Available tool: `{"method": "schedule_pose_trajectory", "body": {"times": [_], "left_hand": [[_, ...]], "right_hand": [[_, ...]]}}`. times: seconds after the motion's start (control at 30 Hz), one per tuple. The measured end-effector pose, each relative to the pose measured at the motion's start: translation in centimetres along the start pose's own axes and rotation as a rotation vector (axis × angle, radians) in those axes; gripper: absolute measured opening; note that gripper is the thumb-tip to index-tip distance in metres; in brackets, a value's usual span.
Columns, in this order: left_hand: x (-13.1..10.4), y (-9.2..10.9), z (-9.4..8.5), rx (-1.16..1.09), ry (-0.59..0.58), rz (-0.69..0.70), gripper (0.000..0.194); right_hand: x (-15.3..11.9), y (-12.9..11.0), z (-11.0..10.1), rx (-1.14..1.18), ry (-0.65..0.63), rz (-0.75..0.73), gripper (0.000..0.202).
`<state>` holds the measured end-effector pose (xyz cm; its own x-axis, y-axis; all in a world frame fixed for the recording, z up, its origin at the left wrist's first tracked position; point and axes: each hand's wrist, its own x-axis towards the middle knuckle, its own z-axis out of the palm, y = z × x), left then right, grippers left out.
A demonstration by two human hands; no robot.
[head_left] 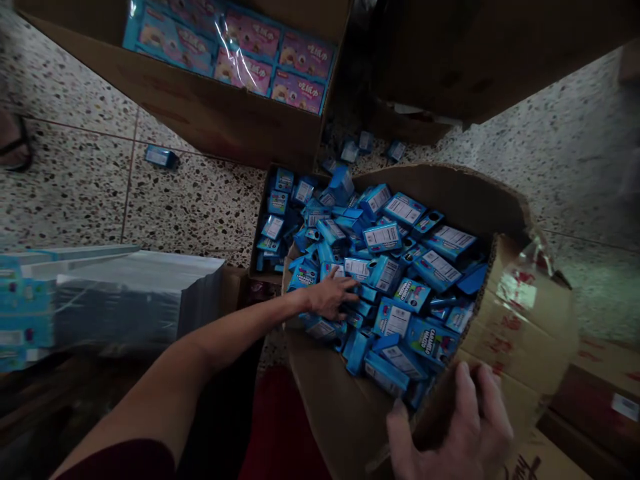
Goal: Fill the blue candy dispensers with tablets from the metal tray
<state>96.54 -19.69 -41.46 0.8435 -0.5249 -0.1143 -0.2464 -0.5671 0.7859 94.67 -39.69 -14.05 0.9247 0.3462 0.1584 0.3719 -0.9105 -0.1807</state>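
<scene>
A large open cardboard carton (320,387) is heaped with small blue candy boxes (385,237), some printed "Caramelo Macizo". My left hand (330,297) reaches in from the left and rests on the heap, fingers spread and touching the boxes, with none visibly gripped. At the carton's near right side, my right hand (460,427) straddles the cardboard edge. Its thumb is towards the inside and its fingers lie over the flap (520,333). A smaller carton (254,247) of similar blue boxes adjoins on the left, partly covered by the heap.
Behind stands a carton (235,120) of pink and blue packs in clear wrap. Loose blue boxes (160,157) lie on the speckled floor (80,193). A stack of flat printed card (120,293) is at left. More cartons (595,400) stand at right, and a person's foot (13,143) shows far left.
</scene>
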Motion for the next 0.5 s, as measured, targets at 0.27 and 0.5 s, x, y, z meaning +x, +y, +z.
{"method": "schedule_pose_trajectory", "body": {"times": [0.27,0.5], "left_hand": [[-2.8,-10.7,-3.6,0.214,-0.053,-0.289,0.068],[-6.5,-16.2,-2.8,0.099,0.236,-0.969,0.07]], "right_hand": [[0.6,-1.4,0.8,-0.005,0.022,0.005,0.087],[-1.7,2.7,-1.7,-0.021,-0.025,-0.084,0.087]]}}
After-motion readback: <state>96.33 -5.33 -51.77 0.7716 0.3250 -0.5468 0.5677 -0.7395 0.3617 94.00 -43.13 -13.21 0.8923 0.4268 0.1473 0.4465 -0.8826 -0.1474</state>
